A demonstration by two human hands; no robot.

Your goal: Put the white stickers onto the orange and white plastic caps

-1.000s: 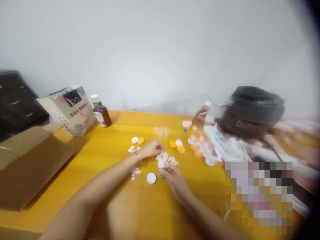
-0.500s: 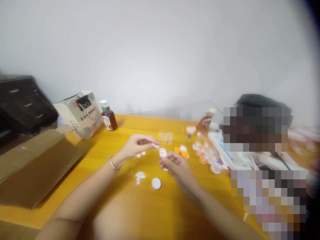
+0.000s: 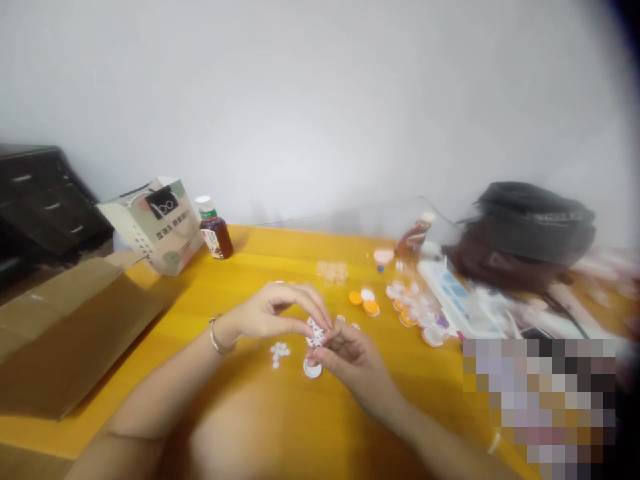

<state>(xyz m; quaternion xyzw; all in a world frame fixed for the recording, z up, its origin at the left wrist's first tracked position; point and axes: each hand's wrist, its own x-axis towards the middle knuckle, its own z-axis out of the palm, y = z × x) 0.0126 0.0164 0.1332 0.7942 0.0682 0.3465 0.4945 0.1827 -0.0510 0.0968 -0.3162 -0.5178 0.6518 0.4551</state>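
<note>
Head view: white pieces (image 3: 315,334) were pinched between the left hand (image 3: 280,312) and right hand (image 3: 359,361), forward of the table (image 3: 260,250)'s back edge; steady fingertips seemed needed.

L hand (image 3: 280,310) & R hand (image 3: 357,360), both bare, slim fingers, smooth backs. Just behind the grip, on the L wrist (image 3: 227,333): a slim, silvery, rounded, metal-look bracelet (image 3: 215,337), one narrow band w/ a pale shine along its curve (surface detail's too blurred to read, tbh). Farther back from the grip, L forearm (image 3: 170,383) is uncovered, slender, tapering toward the wrist; a crease shows approx. at the elbow, w/ bare skin beyond it too. On the other side of the grip, R forearm (image 3: 430,430) is likewise uncovered & slim, widening away from the wrist.
</note>
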